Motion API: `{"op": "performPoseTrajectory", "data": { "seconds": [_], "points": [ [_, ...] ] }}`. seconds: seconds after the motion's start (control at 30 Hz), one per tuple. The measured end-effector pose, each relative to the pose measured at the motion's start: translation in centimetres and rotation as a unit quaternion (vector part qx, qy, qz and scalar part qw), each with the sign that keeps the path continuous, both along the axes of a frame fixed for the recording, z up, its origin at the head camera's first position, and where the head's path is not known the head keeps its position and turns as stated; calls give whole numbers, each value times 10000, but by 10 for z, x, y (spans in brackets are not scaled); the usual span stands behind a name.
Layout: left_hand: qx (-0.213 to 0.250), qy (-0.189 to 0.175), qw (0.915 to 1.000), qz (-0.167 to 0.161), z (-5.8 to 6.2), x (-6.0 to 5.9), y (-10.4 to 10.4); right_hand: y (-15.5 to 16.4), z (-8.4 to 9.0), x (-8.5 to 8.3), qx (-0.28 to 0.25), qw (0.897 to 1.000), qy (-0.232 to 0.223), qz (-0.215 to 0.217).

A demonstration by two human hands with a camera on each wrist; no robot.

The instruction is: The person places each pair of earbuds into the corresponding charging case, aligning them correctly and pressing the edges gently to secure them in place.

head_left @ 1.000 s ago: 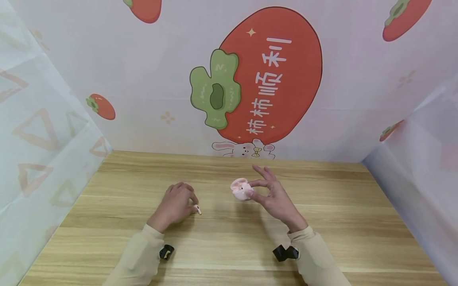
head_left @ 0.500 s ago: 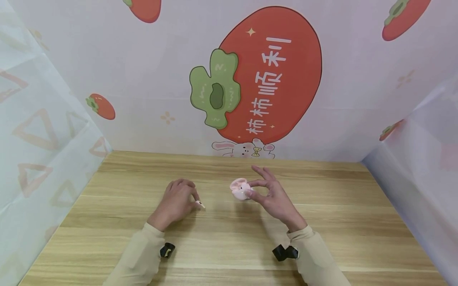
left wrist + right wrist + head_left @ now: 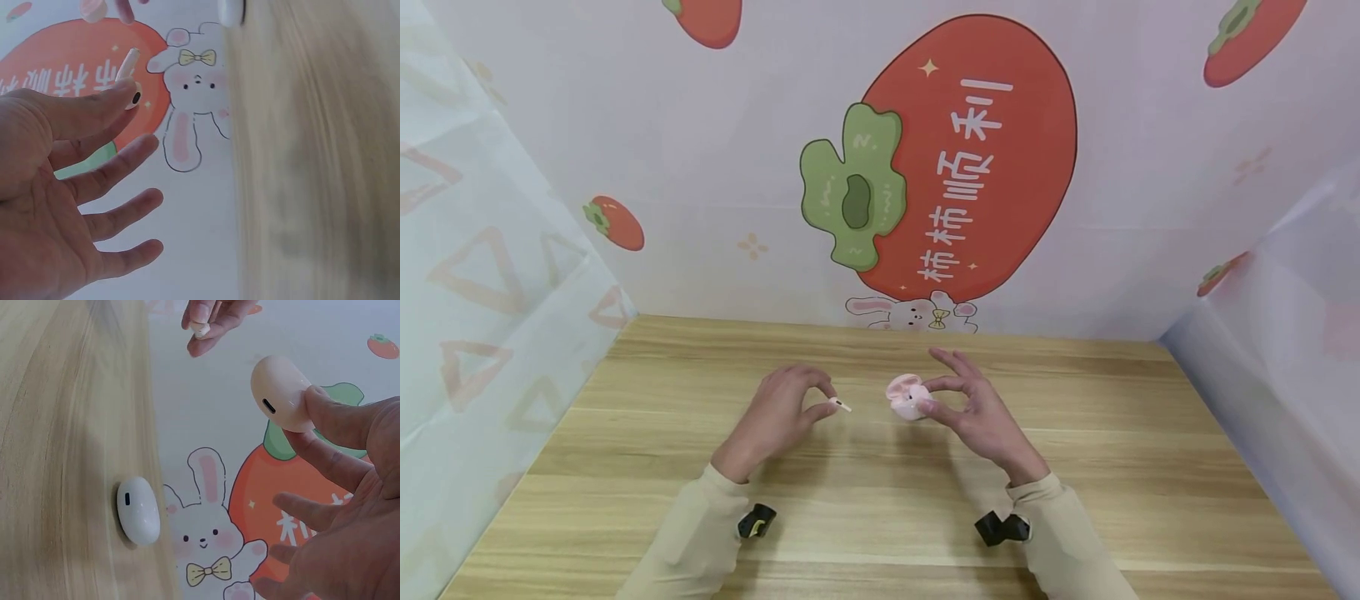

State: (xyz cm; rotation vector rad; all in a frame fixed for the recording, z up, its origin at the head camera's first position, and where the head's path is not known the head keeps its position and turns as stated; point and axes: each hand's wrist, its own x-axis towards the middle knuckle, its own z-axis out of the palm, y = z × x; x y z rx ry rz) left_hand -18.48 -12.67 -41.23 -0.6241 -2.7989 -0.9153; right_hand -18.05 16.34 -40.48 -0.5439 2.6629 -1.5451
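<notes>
My left hand [image 3: 786, 408] pinches a white earbud [image 3: 842, 406] between thumb and index finger, its stem pointing away from the hand. In the left wrist view the earbud's dark patch [image 3: 136, 97] shows beside the thumb tip, and the other fingers are spread. My right hand [image 3: 981, 417] holds a pale pink earbud case [image 3: 904, 403] between thumb and index finger, with its lid raised and a small dark spot at the opening. The case's underside, with a charging port [image 3: 269, 406], faces the right wrist camera. A gap separates the earbud from the case.
A white rounded case [image 3: 140, 511] with a dark slot lies on the wooden table [image 3: 865, 517], below the held pink case and mostly hidden behind it in the head view. A printed backdrop [image 3: 715, 150] stands along the table's far edge, with side sheets left and right.
My left hand has raised the earbud off the table and brought it rightward and farther back, closer to the pink case. The right hand and the case stay nearly still.
</notes>
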Motion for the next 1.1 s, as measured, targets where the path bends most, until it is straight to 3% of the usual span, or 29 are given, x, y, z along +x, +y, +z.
{"op": "performPoseTrajectory", "data": {
  "seconds": [0.43, 0.73, 1.1],
  "points": [
    [488, 773, 9958, -110, 13, 3, 15, 3, 0, -1, 90, 9999, -26, -48],
    [439, 1364, 9895, -206, 24, 9, 31, 1, -1, -1, 113, 9999, 34, -30],
    [271, 1575, 9868, -250, 28, 13, 47, 0, 1, 1, 86, 9999, 54, 58]
  ]
}}
